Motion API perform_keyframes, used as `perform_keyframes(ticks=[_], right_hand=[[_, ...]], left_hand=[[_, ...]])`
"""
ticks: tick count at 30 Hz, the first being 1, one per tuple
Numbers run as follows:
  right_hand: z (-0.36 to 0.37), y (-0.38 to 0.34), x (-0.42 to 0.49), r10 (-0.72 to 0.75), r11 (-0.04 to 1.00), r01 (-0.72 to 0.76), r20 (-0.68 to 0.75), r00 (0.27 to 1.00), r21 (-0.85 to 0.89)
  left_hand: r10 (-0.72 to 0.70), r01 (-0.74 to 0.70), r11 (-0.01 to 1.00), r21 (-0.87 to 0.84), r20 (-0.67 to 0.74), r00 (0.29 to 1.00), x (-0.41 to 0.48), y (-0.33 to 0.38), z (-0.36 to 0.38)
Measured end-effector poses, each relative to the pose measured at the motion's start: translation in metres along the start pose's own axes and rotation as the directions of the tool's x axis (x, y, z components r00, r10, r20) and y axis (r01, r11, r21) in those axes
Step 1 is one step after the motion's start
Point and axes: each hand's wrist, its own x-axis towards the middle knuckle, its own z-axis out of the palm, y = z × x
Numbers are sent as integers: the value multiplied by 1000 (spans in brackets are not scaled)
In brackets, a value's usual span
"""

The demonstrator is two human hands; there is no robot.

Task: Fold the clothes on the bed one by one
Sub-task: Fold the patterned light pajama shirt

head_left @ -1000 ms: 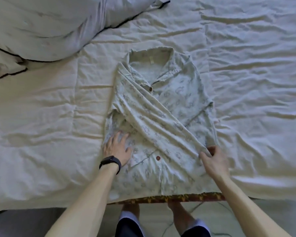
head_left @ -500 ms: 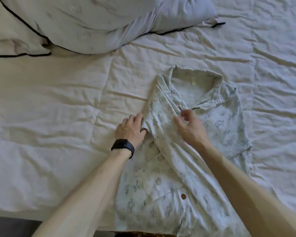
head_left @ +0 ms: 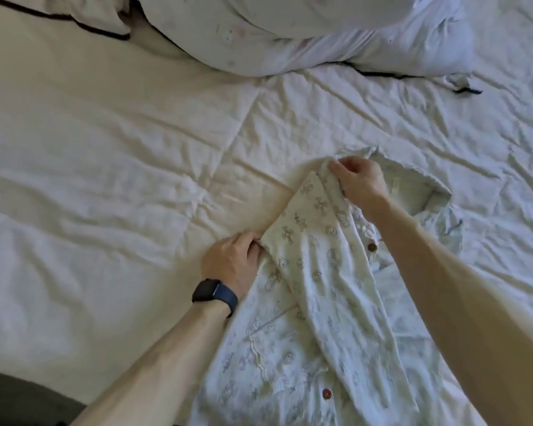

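We found the shirt (head_left: 320, 272) lying front-up on the bed (head_left: 105, 179), near its close edge and well below the pillow (head_left: 320, 32), with one side already turned in across the buttons. The right hand (head_left: 359, 179) pinched the cloth at the shoulder, just beside the collar (head_left: 428, 186), thumb against curled fingers. The left hand (head_left: 228, 259), a watch (head_left: 214, 293) on its wrist, sat at the outer fold with its fingers curled. The tips were tucked out of sight, so we could only suppose they gripped that edge. We judged the step to be squaring up this side fold. The next move called for pulling the crease straight and flat, then turning in the other side.
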Motion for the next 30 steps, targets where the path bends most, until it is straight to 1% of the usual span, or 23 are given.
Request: perform_keyframes(ticks=[1,2,3,4,6,8,9,12,14,15,16,17,18,20,21,22,23,25,26,27,28,30], right_hand=[[5,0,1,-27,994,29,13,1000,-109],[10,1,2,-41,983,43,11,999,-176],[13,3,3,-37,980,38,8,999,-194],[14,5,5,-16,981,18,13,1000,-194],[12,9,7,46,981,-38,40,998,-188],[8,9,8,78,976,-57,90,993,-211],[6,8,10,60,977,-40,93,994,-210],[3,-2,20,-17,984,27,56,998,-174],[5,-6,27,1,993,1,22,1000,-116],[7,-7,29,19,996,-18,17,1000,-91],[9,-7,30,24,996,-22,21,999,-86],[12,-7,30,10,996,-8,24,1000,-85],[14,-8,29,-16,997,18,23,1000,-78],[17,-14,28,-61,997,62,7,998,-43],[16,-16,27,-64,997,64,11,998,-41],[15,-18,27,-52,996,54,32,998,-69],[13,-18,26,-28,991,37,70,997,-131],[8,-15,26,28,952,17,144,989,-305],[5,-15,27,42,935,17,157,987,-354],[5,-16,27,39,932,23,164,986,-362],[5,-17,27,28,945,30,173,985,-325],[9,-24,26,7,985,21,161,987,-170]], left_hand=[[-76,76,997,15,54,996,4,2,1],[-111,109,994,28,91,990,7,4,3],[-103,101,995,22,103,989,8,7,5],[-59,58,998,13,95,994,10,11,5],[71,-74,997,33,82,994,12,18,7],[239,-241,970,22,69,969,12,20,8],[303,-303,953,9,21,953,12,18,8],[380,-379,925,35,-155,912,11,8,7],[453,-449,891,70,-199,869,7,2,4],[475,-469,880,81,-200,857,5,-1,3],[472,-465,882,80,-185,862,3,-3,1],[442,-437,897,66,-161,883,1,-5,0],[368,-366,930,38,-124,922,0,-6,-1],[137,-137,991,-4,-13,990,2,-9,-4],[40,-40,999,0,48,998,4,-12,-4],[-13,12,1000,9,77,997,6,-14,-3],[-40,41,999,-8,87,995,6,-15,-2],[-99,104,986,-127,42,994,6,-8,-2],[-132,134,973,-186,27,991,8,0,-3],[-153,158,965,-211,40,987,10,7,-4],[-151,164,968,-189,79,985,13,13,-3],[-127,146,984,-102,176,976,18,21,-2]])
